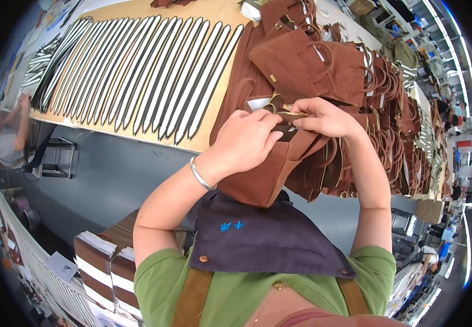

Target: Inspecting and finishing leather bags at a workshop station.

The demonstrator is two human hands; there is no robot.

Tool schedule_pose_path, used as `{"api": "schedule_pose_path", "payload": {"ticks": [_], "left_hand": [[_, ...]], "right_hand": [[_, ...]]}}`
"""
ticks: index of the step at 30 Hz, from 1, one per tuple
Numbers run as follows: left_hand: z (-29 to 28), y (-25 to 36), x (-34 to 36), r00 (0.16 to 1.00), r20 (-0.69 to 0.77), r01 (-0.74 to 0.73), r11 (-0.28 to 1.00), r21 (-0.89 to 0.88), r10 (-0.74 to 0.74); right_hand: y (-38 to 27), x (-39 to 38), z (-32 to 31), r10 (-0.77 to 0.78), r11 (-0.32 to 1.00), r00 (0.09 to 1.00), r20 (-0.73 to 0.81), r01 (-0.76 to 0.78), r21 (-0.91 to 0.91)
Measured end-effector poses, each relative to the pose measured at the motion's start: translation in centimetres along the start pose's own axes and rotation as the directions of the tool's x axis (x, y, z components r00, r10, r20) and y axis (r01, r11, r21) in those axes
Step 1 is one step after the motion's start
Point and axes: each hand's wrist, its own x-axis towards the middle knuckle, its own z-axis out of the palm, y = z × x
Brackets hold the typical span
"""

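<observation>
A reddish-brown handbag (266, 177) hangs in front of my chest, its mouth facing up toward the table edge. My left hand (247, 140) is bent over the near left rim, with its fingers curled at the opening. From the other side my right hand (323, 117) pinches a dark strip with a gold-coloured edge (290, 114), which looks like a zipper. A white tag or paper (258, 103) shows just beyond my left fingers. The bag's inside is mostly hidden by my hands.
Rows of black-and-white pointed straps (154, 76) lie on a tan board (206, 128). More brown handbags (296, 62) are piled along the table to the right. A co-worker (10, 133) sits at far left near a stool (60, 155). Brown-and-white bundles (108, 261) stand behind my left elbow.
</observation>
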Motion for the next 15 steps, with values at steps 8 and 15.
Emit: {"api": "schedule_pose_path", "payload": {"ticks": [8,15], "left_hand": [[-0.01,0.07,-0.44,1.000,-0.017,0.021,1.000,-0.016,-0.021],[-0.07,0.14,-0.75,1.000,-0.006,0.017,0.994,-0.107,-0.018]], "right_hand": [[0.00,-0.29,-0.44,0.112,0.987,0.988,0.109,-0.123,0.103],[-0.32,-0.74,-0.10,0.136,0.961,0.987,0.089,-0.153,0.232]]}}
